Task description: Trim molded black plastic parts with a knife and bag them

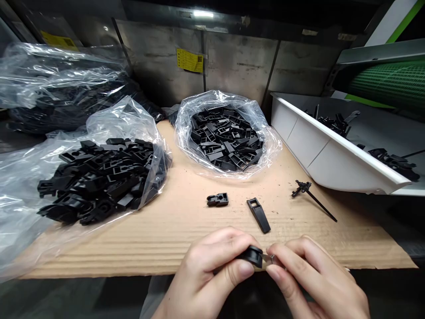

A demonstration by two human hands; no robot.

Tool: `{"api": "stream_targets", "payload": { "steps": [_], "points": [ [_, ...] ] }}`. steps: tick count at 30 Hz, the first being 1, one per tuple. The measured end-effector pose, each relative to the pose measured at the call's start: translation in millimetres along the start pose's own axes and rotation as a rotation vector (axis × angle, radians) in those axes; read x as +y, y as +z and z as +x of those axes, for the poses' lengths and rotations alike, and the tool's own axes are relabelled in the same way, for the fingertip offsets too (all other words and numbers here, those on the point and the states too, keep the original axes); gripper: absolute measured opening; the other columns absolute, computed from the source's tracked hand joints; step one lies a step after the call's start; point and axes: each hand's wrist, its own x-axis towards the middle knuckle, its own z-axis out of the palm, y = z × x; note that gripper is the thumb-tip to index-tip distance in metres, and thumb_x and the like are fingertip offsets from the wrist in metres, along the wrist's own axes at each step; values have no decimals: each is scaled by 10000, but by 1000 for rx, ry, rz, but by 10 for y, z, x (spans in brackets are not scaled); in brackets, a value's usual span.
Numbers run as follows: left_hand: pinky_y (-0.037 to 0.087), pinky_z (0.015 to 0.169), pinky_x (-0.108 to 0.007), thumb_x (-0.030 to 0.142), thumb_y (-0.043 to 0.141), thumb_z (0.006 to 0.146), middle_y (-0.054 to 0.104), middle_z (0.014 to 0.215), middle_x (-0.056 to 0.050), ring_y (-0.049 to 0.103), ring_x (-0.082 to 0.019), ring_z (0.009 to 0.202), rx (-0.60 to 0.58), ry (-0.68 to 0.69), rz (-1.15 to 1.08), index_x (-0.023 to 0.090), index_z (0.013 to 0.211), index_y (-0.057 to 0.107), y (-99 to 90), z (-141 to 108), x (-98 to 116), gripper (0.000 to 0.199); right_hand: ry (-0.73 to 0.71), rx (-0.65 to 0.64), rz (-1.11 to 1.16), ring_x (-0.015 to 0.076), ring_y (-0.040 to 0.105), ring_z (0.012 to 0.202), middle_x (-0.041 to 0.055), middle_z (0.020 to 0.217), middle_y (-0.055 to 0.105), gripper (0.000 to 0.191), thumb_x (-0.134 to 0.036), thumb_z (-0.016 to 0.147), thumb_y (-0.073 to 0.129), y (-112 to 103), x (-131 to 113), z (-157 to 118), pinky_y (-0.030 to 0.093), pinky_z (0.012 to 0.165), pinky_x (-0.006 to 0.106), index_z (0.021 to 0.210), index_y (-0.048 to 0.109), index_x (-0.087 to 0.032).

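Observation:
Near the front edge of the cardboard, my left hand [215, 270] pinches a rounded black plastic part [252, 255] between thumb and fingers. My right hand [312, 274] is closed on a small metal blade [266, 257], whose pointed tip meets the right side of that part. The rest of the blade is hidden by my fingers. Beyond my hands lie a short black plastic piece [218, 200] and a long tapered black piece [259, 215] with a square hole. Off to the right rests a thin black sprue [315, 198] with a long stem.
Corrugated cardboard [139, 243] covers the worktop. Clear plastic bags hold black parts: a left bag [126, 115], and a rolled-open middle bag [186, 153]. A white bin [318, 153] with black scraps stands right, below a green conveyor belt [392, 82]. Metal panels [239, 66] close off the back.

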Motion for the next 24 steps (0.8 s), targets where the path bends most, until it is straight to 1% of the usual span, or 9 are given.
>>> {"api": "stream_targets", "payload": {
  "steps": [2, 4, 8, 9, 11, 14, 16, 18, 24],
  "points": [
    [426, 667, -197, 203, 492, 848, 582, 779, -20, 563, -147, 733, -25, -4, -10, 158, 809, 614, 1, -5, 4, 136, -18, 65, -44, 128, 501, 553, 30, 620, 551, 125, -127, 750, 569, 31, 8, -4, 377, 482, 242, 854, 605, -185],
    [419, 664, -201, 203, 492, 845, 580, 766, -23, 559, -149, 725, -34, -2, -18, 147, 804, 618, -3, -2, 11, 144, -22, 78, -49, 140, 523, 614, 46, 675, 573, 176, -93, 744, 567, 34, 33, 8, 403, 524, 249, 895, 603, -176],
    [422, 662, -194, 189, 502, 836, 576, 754, -24, 559, -144, 716, -18, 8, -23, 134, 793, 626, -4, 17, 27, 142, -45, -23, 5, 151, 571, 724, 60, 796, 612, 308, -60, 753, 542, -49, 87, 31, 456, 621, 243, 1042, 541, -168],
    [424, 667, -189, 181, 502, 836, 578, 763, -23, 562, -142, 725, -11, 17, -14, 138, 802, 629, -1, 20, 26, 138, -14, -40, 18, 140, 582, 721, 46, 805, 625, 308, -74, 768, 526, -79, 90, 30, 460, 636, 226, 1058, 524, -179],
    [430, 685, -173, 154, 507, 834, 586, 794, -17, 574, -134, 751, -1, 67, 30, 156, 844, 633, 10, 19, 8, 126, 123, -57, 68, 102, 592, 653, -5, 762, 635, 222, -120, 813, 473, -134, 77, 24, 456, 617, 175, 1003, 527, -220],
    [423, 747, -164, 67, 527, 810, 598, 886, -20, 575, -128, 823, 66, 225, 186, 170, 934, 621, 36, 3, -58, 186, 300, -128, 173, 66, 548, 515, -57, 628, 572, 141, -182, 851, 420, -179, 35, 21, 420, 507, 143, 816, 536, -255],
    [422, 774, -189, 4, 522, 789, 595, 947, -42, 555, -140, 862, 106, 342, 293, 150, 989, 599, 52, -6, -111, 259, 303, -215, 194, 73, 533, 503, -49, 601, 529, 149, -209, 850, 428, -181, 14, 26, 407, 485, 158, 760, 540, -247],
    [432, 774, -229, -24, 509, 782, 593, 972, -64, 534, -158, 879, 104, 423, 350, 132, 1025, 581, 61, -7, -149, 298, 290, -274, 175, 80, 520, 493, -38, 592, 510, 159, -215, 848, 434, -170, 7, 29, 398, 475, 178, 730, 539, -229],
    [447, 762, -279, -27, 493, 792, 604, 979, -83, 523, -178, 877, 62, 455, 352, 131, 1047, 574, 49, 7, -152, 311, 264, -332, 121, 85, 495, 472, -25, 581, 509, 195, -209, 848, 427, -160, 23, 23, 385, 464, 209, 701, 555, -210]
  ]
}}
